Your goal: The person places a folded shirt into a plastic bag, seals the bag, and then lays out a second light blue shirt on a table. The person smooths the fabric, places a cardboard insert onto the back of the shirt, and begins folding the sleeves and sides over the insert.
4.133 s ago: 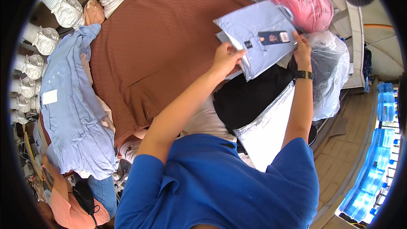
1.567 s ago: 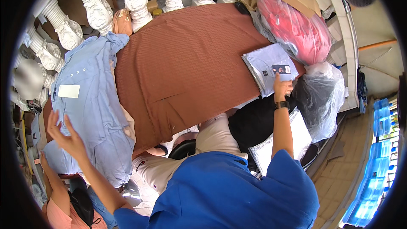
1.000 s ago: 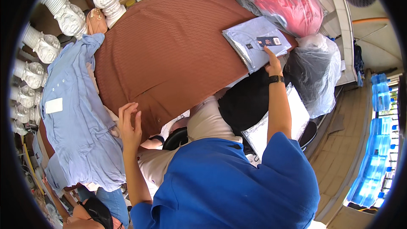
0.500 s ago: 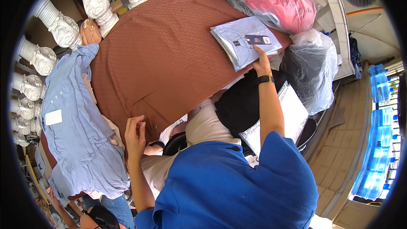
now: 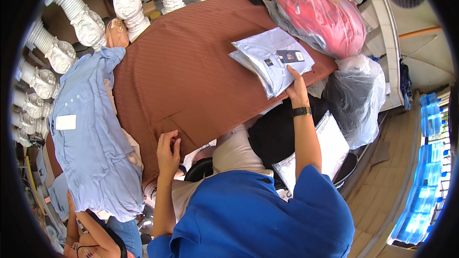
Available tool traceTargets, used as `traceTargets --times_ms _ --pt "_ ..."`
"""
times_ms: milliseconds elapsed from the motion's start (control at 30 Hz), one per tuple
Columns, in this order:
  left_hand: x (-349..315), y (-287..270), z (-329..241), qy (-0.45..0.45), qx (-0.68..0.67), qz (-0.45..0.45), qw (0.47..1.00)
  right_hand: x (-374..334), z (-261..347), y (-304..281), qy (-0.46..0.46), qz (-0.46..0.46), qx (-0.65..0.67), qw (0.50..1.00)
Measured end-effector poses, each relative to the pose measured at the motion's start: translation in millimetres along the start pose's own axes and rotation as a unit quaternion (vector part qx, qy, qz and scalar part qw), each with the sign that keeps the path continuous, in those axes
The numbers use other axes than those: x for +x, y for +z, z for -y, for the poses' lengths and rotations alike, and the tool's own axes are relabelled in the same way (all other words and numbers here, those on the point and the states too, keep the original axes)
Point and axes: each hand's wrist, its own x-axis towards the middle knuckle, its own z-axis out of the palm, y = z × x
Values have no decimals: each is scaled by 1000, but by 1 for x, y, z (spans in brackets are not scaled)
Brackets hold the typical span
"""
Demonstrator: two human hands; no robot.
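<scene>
A stack of folded light-blue shirts [image 5: 253, 50], with a dark tag on the top one, is gripped at its near right corner by my right hand [image 5: 299, 91]. My thumb lies on top and the fingers go out of sight underneath. The stack lies at the right side of the brown-covered table [image 5: 191, 62], its near edge slightly raised. My left hand [image 5: 168, 155] hovers by the table's near edge, fingers loosely bent and apart, nothing visible in them. To its left, an unfolded light-blue shirt [image 5: 88, 138] with a white label lies spread out.
Bags holding red [image 5: 320, 16] and dark goods [image 5: 356, 95] sit at the right. A white packet [image 5: 330, 141] lies under my right forearm. White balusters [image 5: 129, 7] line the far side. At the lower left another person's arm [image 5: 98, 231] reaches toward the spread shirt.
My right hand has drawn the shirt stack slightly toward me, tilting it. The view has shifted a little. At the lower left, the other person's arms have come further in.
</scene>
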Motion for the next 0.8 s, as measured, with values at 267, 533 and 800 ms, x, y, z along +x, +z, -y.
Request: traceTargets --times_ms 267,533,800 --pt "21 34 9 -195 -410 21 891 -19 -20 48 103 125 -61 985" --pt "106 41 -28 -313 -743 148 573 -53 -60 91 294 255 -89 917" --pt "101 41 -14 -400 -598 196 666 -64 -61 91 391 227 -71 889"
